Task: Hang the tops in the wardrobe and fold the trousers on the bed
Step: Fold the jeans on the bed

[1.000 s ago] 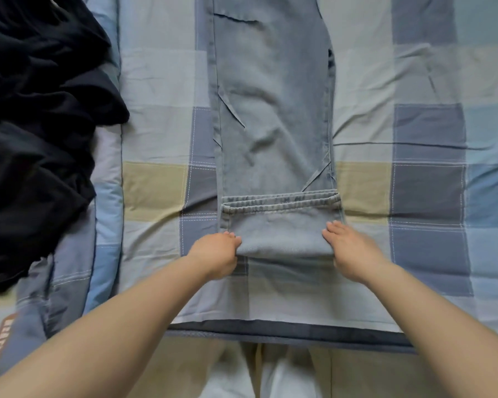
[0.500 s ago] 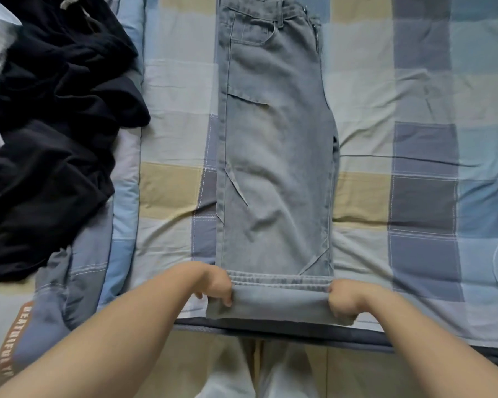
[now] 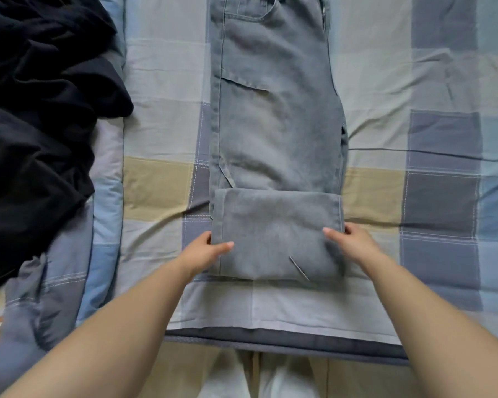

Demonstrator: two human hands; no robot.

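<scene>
Grey-blue jeans (image 3: 273, 110) lie lengthwise on the checked bedspread (image 3: 414, 67), waistband at the far end. Their lower end is folded back over the legs as a flat rectangular fold (image 3: 273, 231) near the bed's front edge. My left hand (image 3: 206, 249) holds the fold's left edge, thumb on top of the denim. My right hand (image 3: 355, 244) holds the right edge the same way, thumb lying on the cloth. The fingers of both hands are at the fold's sides, partly hidden.
A heap of black clothes (image 3: 38, 124) covers the bed's left side. A grey-blue garment with orange lettering (image 3: 26, 317) lies at the lower left. The bed's dark front edge (image 3: 285, 340) runs across the bottom, with my light trousers below it.
The hem was gripped low near the bed's edge half a second ago. Both hands have turned it over again, so the fold is now wider and lies farther up the legs.
</scene>
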